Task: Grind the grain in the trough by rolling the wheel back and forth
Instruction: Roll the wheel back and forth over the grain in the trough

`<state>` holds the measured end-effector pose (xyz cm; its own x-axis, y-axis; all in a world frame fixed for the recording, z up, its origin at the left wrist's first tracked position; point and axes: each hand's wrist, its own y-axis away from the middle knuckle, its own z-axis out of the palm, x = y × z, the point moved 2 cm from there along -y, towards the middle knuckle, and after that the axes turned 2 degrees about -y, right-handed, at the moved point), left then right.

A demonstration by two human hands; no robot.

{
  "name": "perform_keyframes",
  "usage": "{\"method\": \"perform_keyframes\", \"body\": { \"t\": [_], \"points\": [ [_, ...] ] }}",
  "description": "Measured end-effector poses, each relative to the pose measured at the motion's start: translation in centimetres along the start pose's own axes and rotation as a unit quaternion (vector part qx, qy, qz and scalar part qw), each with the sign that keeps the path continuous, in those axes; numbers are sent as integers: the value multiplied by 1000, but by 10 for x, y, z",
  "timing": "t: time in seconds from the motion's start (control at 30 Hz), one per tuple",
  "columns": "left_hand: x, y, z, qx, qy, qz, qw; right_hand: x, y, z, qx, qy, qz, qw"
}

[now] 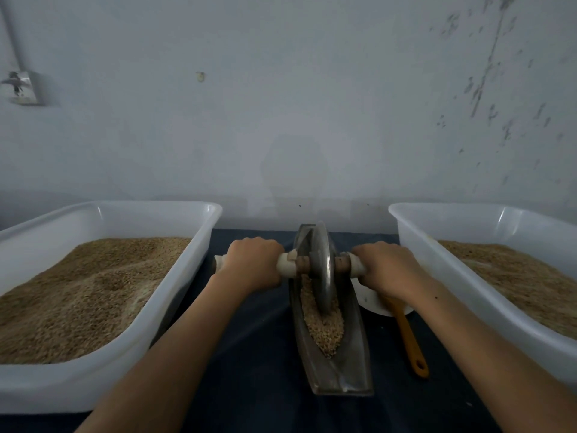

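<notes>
Hands grip the axle handles, left hand and right hand curled either side of the metal wheel, standing in the grain of the trough.

Trough lower centre, grain in it, wheel standing in grain. Tub at left, tub at right. Spoon between trough and right tub.

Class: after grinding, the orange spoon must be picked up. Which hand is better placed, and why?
Right. The right hand grips the axle handle directly above the orange spoon; the left hand sits across the trough.
</notes>
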<state>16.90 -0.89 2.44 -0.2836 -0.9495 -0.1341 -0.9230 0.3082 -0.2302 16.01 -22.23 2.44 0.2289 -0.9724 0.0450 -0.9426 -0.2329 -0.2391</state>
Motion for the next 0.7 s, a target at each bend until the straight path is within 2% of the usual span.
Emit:
{"method": "perform_keyframes", "body": {
  "t": [0.1,0.23,0.3,0.37,0.47,0.63,0.7],
  "points": [
    [-1,0,-2,-38,-2,10,999,2,0,-4,-67,11,-4,998],
    [-3,1,-7,-130,41,21,990,5,0,-10,-180,-25,-1,983],
    [-2,1,-7,-154,56,23,986,6,0,-12,-208,-44,1,977],
    [-1,1,-8,-147,50,22,988,6,1,-12,-214,-51,2,976],
    [0,1,-7,-90,23,13,996,4,0,-9,-173,-23,4,985],
    [-2,2,0,-20,14,-13,1000,-3,0,-2,17,22,-12,1000],
    [-2,1,1,-17,16,-15,1000,-3,0,-1,28,24,-12,999]
  ]
}}
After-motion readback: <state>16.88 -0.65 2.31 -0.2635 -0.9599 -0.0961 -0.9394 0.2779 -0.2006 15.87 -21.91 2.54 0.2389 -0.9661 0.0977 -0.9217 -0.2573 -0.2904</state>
